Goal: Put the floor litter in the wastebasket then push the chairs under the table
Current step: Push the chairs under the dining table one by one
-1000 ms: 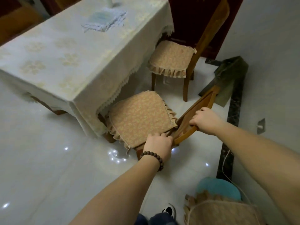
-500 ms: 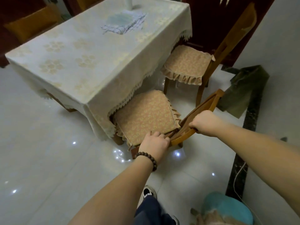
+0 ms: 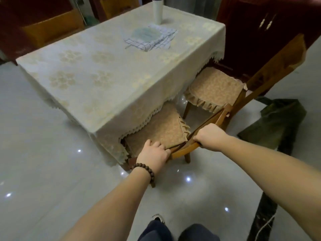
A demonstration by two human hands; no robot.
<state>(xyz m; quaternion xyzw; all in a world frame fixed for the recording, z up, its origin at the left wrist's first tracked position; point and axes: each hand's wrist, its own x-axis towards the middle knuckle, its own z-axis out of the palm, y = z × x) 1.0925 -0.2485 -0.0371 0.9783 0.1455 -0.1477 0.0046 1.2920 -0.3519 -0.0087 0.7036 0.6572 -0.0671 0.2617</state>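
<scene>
A wooden chair [image 3: 213,119] with a tan frilled cushion [image 3: 161,129] stands at the near corner of the table [image 3: 97,80], its seat partly under the hanging cream tablecloth. My left hand [image 3: 153,154], with a bead bracelet on the wrist, grips the near end of the chair's curved backrest where it meets the cushion. Further along the same backrest rail, my right hand [image 3: 207,136] grips from above. A second cushioned chair [image 3: 215,89] stands beyond it at the table's right side, its seat only slightly under the cloth. No wastebasket or litter is in view.
A white bottle [image 3: 157,10] and a checked cloth [image 3: 151,38] lie on the table. A dark green bag [image 3: 276,122] slumps on the floor at right by a dark cabinet [image 3: 257,32]. A dark floor strip and cord run along the lower right. Glossy tile lies to the left.
The chair has slid further under the tablecloth, with both hands staying on its backrest. I have stepped forward; the cushioned seat and teal object at lower right have left the view.
</scene>
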